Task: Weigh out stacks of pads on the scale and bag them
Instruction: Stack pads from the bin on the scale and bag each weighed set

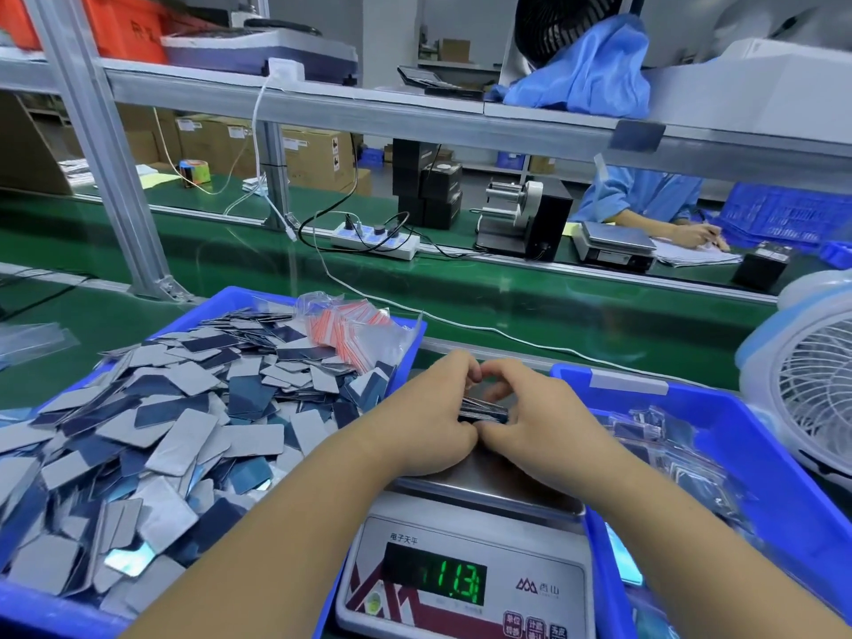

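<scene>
— While the scale (465, 564) reads 11.3, where is the stack of pads (483, 410)?

— Above the far edge of the scale's steel pan, held between both hands. The left hand (431, 419) and the right hand (537, 419) each curl fingers and thumb round one end of it, pinching it square; whether it rests on the pan cannot be told.

— How would it handle?

— Light, thin, stiff cards, probably (a judgement only), and slick enough to fan out or slide apart. Best gripped at the short ends, pressed together, as the hands have it.

— What lies around the scale?

— Left of the scale, a blue bin (258, 299) heaped with loose grey and navy pads, with a packet of red-striped zip bags (357, 332) at its back. Right of the scale, a second blue bin (783, 458) holding filled bags. Beyond that, a white fan (811, 389). The bin walls crowd the scale on both sides, so elbows have little room.
</scene>
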Tool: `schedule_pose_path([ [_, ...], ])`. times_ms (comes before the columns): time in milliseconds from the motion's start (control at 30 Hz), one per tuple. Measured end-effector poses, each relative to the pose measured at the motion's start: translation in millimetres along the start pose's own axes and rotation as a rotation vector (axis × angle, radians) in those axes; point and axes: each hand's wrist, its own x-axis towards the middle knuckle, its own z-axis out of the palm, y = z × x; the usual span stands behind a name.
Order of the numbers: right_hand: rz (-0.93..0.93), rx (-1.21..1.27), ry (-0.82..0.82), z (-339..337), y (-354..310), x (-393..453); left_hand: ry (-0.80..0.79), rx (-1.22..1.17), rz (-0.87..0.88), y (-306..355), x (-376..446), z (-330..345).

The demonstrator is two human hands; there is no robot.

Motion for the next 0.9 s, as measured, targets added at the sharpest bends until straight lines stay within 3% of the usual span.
schedule_pose_path([
  [300,0.000,-0.029,0.014,3.5,4.4,6.1,-0.009,-0.196,-0.015,7.7,1.0,6.2],
  [467,0.070,0.004,0.088,1.0,13.3,-5.6,-0.034,0.065,0.050,4.3,-7.4,-2.4],
  [633,0.102,0.011,0.087,0.3,9.3,-10.1,-0.174,0.469,-0.005,4.4,-9.3,10.5],
  [900,0.063,0.007,0.119,0.9,0.4,-11.4,-0.161,0.504,-0.026,5.2,-7.8,13.0],
])
